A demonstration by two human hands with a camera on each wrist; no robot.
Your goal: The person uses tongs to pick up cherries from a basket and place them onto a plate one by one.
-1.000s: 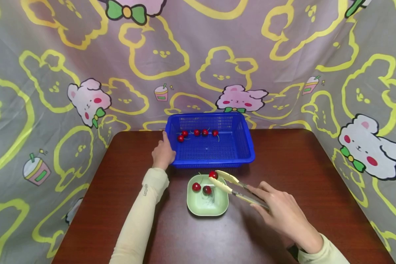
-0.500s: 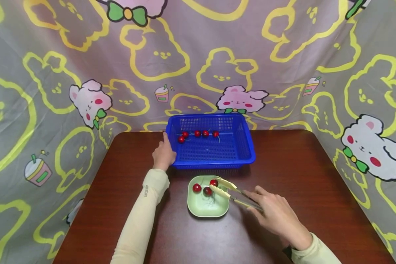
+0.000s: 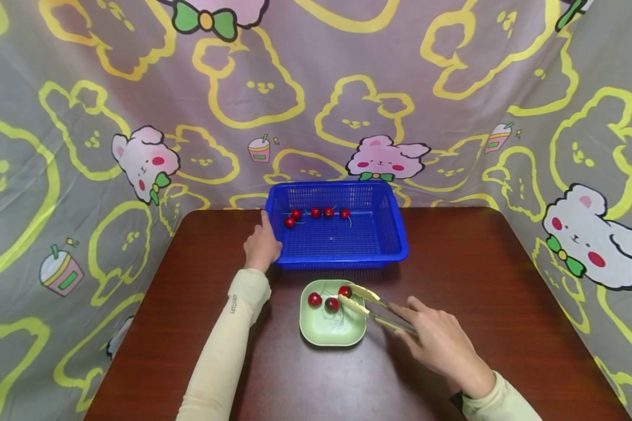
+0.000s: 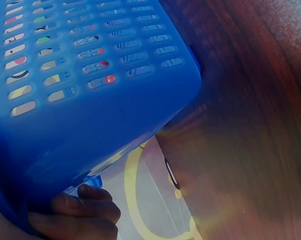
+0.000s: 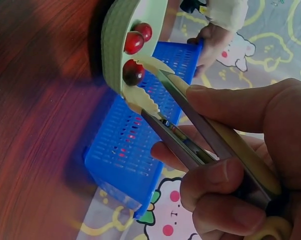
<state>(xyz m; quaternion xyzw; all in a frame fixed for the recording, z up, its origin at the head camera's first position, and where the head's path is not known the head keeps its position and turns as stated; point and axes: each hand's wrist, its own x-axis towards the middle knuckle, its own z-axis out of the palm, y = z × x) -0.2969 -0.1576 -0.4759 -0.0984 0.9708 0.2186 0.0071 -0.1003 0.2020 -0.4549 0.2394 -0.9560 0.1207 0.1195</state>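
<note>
My left hand (image 3: 261,244) grips the left rim of a blue mesh basket (image 3: 342,260); in the left wrist view its fingers (image 4: 85,212) curl under that rim. In my right hand (image 3: 445,339) is a pair of tongs (image 3: 358,309) with cream scalloped tips and metal arms. Their tips stand apart on either side of a cherry (image 5: 133,72) at the back right corner of a light green bowl (image 3: 332,338). Two more cherries, a left one (image 3: 315,299) and a darker one (image 3: 332,304), lie in the bowl.
Several cherries with stems (image 3: 315,213) lie along the basket's back left part. The basket stands behind the bowl on a dark brown wooden table (image 3: 189,327). A grey cartoon-print cloth (image 3: 295,70) hangs around the back and both sides.
The tongs and their cherry have come down from above the bowl's back rim into its back right corner, with the right hand moving slightly left. The left hand stays on the basket.
</note>
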